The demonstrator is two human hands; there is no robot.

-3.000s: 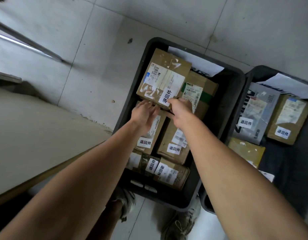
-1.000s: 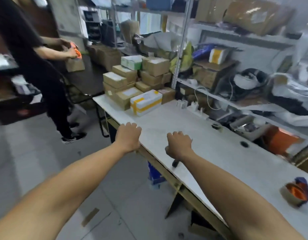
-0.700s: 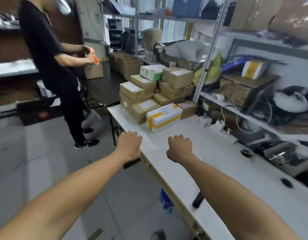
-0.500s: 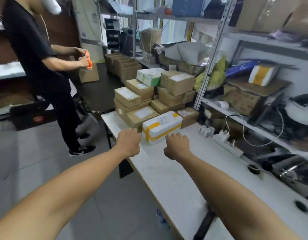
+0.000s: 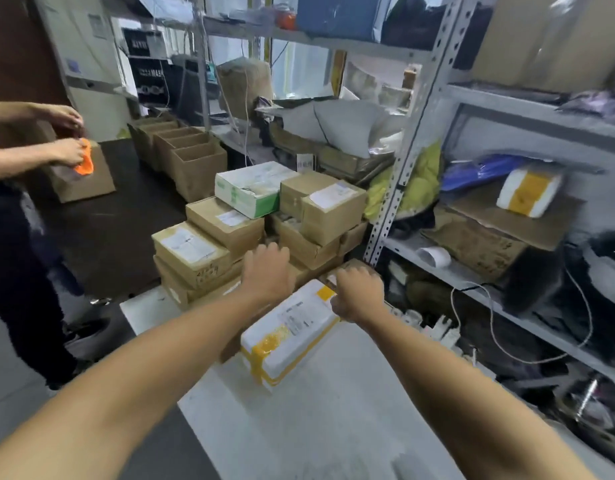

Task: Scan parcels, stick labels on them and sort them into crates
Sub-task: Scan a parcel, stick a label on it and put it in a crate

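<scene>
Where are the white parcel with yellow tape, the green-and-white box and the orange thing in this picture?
white parcel (image 5: 292,336), head view, on its top face.
green-and-white box (image 5: 252,187), head view, on its top face.
orange thing (image 5: 85,162), head view, on its visible orange body.

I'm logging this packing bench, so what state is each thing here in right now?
white foam parcel: flat on the table, taped yellow, labelled.
left hand: above the parcel's far end, grip not visible.
right hand: curled at the parcel's far corner.
cardboard parcels: stacked, sealed, labelled.
open cartons: lined up, tops open.
</scene>
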